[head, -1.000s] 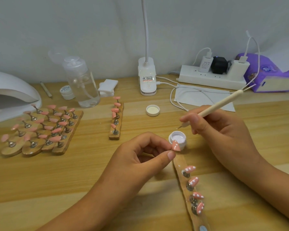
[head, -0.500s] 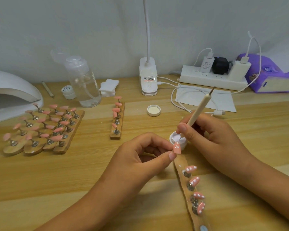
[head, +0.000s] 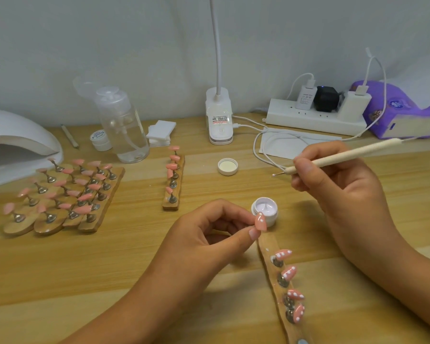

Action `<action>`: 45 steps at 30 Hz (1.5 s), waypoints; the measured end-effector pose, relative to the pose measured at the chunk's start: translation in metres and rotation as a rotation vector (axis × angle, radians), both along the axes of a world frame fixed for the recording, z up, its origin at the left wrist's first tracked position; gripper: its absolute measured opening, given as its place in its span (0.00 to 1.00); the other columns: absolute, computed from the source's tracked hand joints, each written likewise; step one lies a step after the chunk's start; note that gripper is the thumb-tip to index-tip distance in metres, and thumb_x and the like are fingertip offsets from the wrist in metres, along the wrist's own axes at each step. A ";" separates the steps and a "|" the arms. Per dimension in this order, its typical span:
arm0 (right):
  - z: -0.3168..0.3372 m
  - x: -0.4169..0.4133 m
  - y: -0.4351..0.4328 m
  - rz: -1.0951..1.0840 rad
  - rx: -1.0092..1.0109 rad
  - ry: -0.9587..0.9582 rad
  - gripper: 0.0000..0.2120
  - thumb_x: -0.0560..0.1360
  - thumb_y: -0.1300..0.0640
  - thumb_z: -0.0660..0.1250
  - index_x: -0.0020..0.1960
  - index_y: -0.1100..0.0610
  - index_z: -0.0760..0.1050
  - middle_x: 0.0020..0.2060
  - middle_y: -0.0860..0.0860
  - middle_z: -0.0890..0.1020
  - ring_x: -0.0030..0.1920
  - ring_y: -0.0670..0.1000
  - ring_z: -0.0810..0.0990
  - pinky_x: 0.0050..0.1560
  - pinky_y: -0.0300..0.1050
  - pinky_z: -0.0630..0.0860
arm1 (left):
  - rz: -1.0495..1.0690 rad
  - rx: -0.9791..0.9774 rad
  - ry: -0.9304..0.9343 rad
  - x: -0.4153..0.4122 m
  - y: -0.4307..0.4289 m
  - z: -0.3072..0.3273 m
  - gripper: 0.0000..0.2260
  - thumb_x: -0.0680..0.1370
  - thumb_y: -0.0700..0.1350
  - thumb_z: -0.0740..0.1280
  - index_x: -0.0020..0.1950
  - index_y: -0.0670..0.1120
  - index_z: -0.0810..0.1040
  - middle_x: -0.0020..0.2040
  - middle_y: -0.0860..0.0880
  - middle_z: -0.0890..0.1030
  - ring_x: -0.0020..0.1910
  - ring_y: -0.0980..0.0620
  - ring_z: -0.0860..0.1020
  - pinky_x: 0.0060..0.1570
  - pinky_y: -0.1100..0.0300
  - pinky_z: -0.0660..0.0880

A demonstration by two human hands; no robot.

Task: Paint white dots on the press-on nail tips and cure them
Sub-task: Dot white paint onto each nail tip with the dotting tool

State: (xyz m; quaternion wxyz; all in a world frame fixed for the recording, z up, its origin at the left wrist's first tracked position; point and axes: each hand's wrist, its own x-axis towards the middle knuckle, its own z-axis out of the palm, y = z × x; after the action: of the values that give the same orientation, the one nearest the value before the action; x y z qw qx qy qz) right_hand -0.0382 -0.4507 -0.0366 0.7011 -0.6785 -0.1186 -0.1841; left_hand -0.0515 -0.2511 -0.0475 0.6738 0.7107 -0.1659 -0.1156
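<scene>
jar (head: pixel 272 217) of white gel is sitting open on the table (head: pixel 134 256), its lid (head: pixel 227 166) lying apart behind it. bottle (head: pixel 128 137) at the back is holding clear liquid. left hand (head: pixel 209 234) is pinching 1 pink tip (head: pixel 260 222) between thumb and forefinger just in front of the jar. right hand (head: pixel 343 192) is gripping the dotting tool (head: pixel 345 155), its white-loaded point hanging above the table. 4 dotted tips (head: pixel 289 271) are standing on the strip (head: pixel 268 244).
</scene>
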 end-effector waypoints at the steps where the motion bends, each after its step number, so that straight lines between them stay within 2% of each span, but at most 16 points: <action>1: 0.000 -0.001 0.000 0.006 0.042 0.017 0.04 0.70 0.51 0.71 0.41 0.49 0.77 0.34 0.46 0.80 0.38 0.45 0.78 0.45 0.37 0.77 | 0.000 0.002 -0.003 0.000 0.000 0.000 0.10 0.65 0.55 0.73 0.43 0.54 0.84 0.42 0.51 0.84 0.40 0.59 0.78 0.40 0.66 0.75; 5: -0.003 -0.005 0.001 0.087 0.123 0.065 0.09 0.69 0.58 0.74 0.38 0.53 0.73 0.31 0.47 0.77 0.34 0.44 0.79 0.49 0.49 0.81 | -0.006 -0.002 -0.018 0.000 -0.001 0.001 0.09 0.66 0.54 0.73 0.43 0.53 0.84 0.41 0.53 0.84 0.41 0.59 0.78 0.41 0.67 0.75; 7: -0.003 -0.008 0.004 0.186 0.124 0.062 0.10 0.69 0.57 0.73 0.38 0.54 0.72 0.31 0.48 0.75 0.32 0.44 0.78 0.51 0.55 0.81 | -0.002 0.000 -0.018 0.000 -0.001 0.002 0.07 0.67 0.51 0.74 0.43 0.53 0.84 0.41 0.53 0.83 0.40 0.59 0.78 0.40 0.67 0.74; 9: -0.003 -0.010 0.006 0.273 0.133 0.074 0.10 0.69 0.56 0.74 0.38 0.53 0.72 0.30 0.49 0.73 0.31 0.43 0.76 0.50 0.57 0.81 | 0.002 -0.004 -0.011 0.000 0.000 0.002 0.04 0.69 0.48 0.74 0.42 0.52 0.84 0.40 0.53 0.83 0.39 0.59 0.78 0.40 0.67 0.74; 11: -0.004 -0.010 0.006 0.337 0.137 0.097 0.10 0.70 0.57 0.73 0.36 0.52 0.71 0.29 0.48 0.73 0.29 0.42 0.75 0.48 0.53 0.81 | -0.005 -0.015 -0.005 0.000 -0.001 0.003 0.04 0.69 0.47 0.73 0.42 0.51 0.84 0.39 0.53 0.83 0.39 0.58 0.78 0.40 0.66 0.73; 16: -0.003 -0.009 0.007 0.374 0.148 0.152 0.16 0.68 0.48 0.77 0.34 0.51 0.71 0.27 0.47 0.74 0.28 0.41 0.73 0.41 0.44 0.81 | -0.018 -0.019 -0.008 0.000 -0.001 0.002 0.04 0.69 0.46 0.73 0.43 0.51 0.83 0.40 0.53 0.83 0.40 0.58 0.77 0.40 0.65 0.73; 19: -0.002 -0.010 0.008 0.359 0.112 0.145 0.15 0.68 0.52 0.76 0.33 0.51 0.70 0.26 0.48 0.74 0.27 0.42 0.73 0.36 0.34 0.76 | -0.012 -0.012 -0.007 0.000 -0.001 0.002 0.03 0.69 0.48 0.74 0.42 0.53 0.84 0.40 0.54 0.83 0.39 0.59 0.77 0.39 0.66 0.73; 21: -0.002 -0.011 0.008 0.347 0.087 0.143 0.12 0.68 0.56 0.73 0.32 0.50 0.70 0.26 0.50 0.73 0.26 0.42 0.73 0.32 0.31 0.73 | -0.003 -0.001 -0.011 0.000 -0.001 0.001 0.03 0.69 0.48 0.73 0.41 0.54 0.83 0.39 0.54 0.83 0.38 0.59 0.77 0.38 0.66 0.73; 26: 0.000 -0.011 0.007 0.336 0.066 0.161 0.10 0.68 0.55 0.71 0.32 0.50 0.70 0.26 0.49 0.74 0.27 0.42 0.72 0.32 0.32 0.72 | -0.020 -0.012 -0.024 0.000 -0.001 0.002 0.05 0.67 0.52 0.74 0.41 0.54 0.84 0.39 0.54 0.82 0.38 0.59 0.77 0.38 0.66 0.73; 31: 0.001 -0.012 0.008 0.329 0.053 0.165 0.10 0.67 0.55 0.71 0.32 0.50 0.70 0.26 0.50 0.73 0.27 0.42 0.73 0.32 0.32 0.72 | -0.005 -0.004 -0.015 -0.001 -0.001 0.002 0.03 0.69 0.47 0.73 0.41 0.54 0.84 0.39 0.52 0.82 0.38 0.57 0.76 0.38 0.65 0.72; 38: 0.001 -0.012 0.009 0.335 0.039 0.161 0.10 0.67 0.55 0.70 0.32 0.51 0.70 0.26 0.51 0.73 0.27 0.42 0.72 0.32 0.31 0.72 | -0.002 -0.013 -0.003 -0.001 -0.001 0.003 0.03 0.68 0.47 0.73 0.40 0.53 0.83 0.40 0.48 0.83 0.38 0.56 0.76 0.37 0.64 0.73; 42: 0.001 -0.011 0.009 0.329 0.051 0.168 0.10 0.68 0.55 0.70 0.32 0.51 0.70 0.26 0.51 0.73 0.27 0.42 0.72 0.32 0.33 0.72 | 0.000 -0.008 -0.012 -0.001 -0.001 0.003 0.03 0.68 0.47 0.73 0.40 0.54 0.83 0.38 0.52 0.82 0.37 0.58 0.77 0.37 0.66 0.73; 45: 0.001 -0.012 0.009 0.336 0.044 0.160 0.10 0.68 0.55 0.70 0.32 0.51 0.70 0.25 0.50 0.73 0.27 0.41 0.73 0.32 0.32 0.72 | 0.001 -0.005 -0.012 -0.001 -0.001 0.002 0.03 0.68 0.47 0.73 0.41 0.53 0.83 0.39 0.51 0.83 0.38 0.57 0.77 0.38 0.65 0.74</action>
State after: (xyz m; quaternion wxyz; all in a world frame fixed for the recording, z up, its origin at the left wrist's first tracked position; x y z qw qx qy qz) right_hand -0.0504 -0.4418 -0.0353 0.7438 -0.6463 -0.1699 -0.0124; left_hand -0.0522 -0.2518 -0.0456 0.6745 0.7099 -0.1699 -0.1108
